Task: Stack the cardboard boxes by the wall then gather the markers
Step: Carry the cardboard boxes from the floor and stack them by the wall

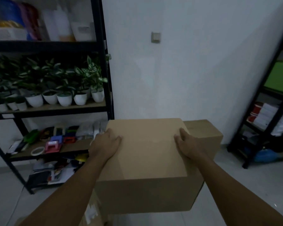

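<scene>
While held between both hands, sits close in front and fills the lower middle of the view: a plain cardboard box (147, 160), closed on top. Left hand (104, 144) at the box's left top edge, thumb laid flat on the lid, fingers wrapped over the side and out of sight. Right hand (189, 144) at the right top edge, fingers spread and lying on the lid near the corner, gripping the edge as far as can be told. Behind and to the right, a second cardboard box (206, 134), lower down, near the white wall (186, 62), partly hidden by the held one. Below at the left, the corner of a third box (91, 209) with torn white tape, mostly covered. No telling whether the held box rests on anything. At the left, a black shelf rack (103, 62) with small potted plants (64, 88) in white pots, a tape roll (37, 150) and coloured clutter lower down. At the right, another black rack (268, 111) with white stacked packs. On the wall, a small switch (155, 37). Markers too blurred to pick out.
</scene>
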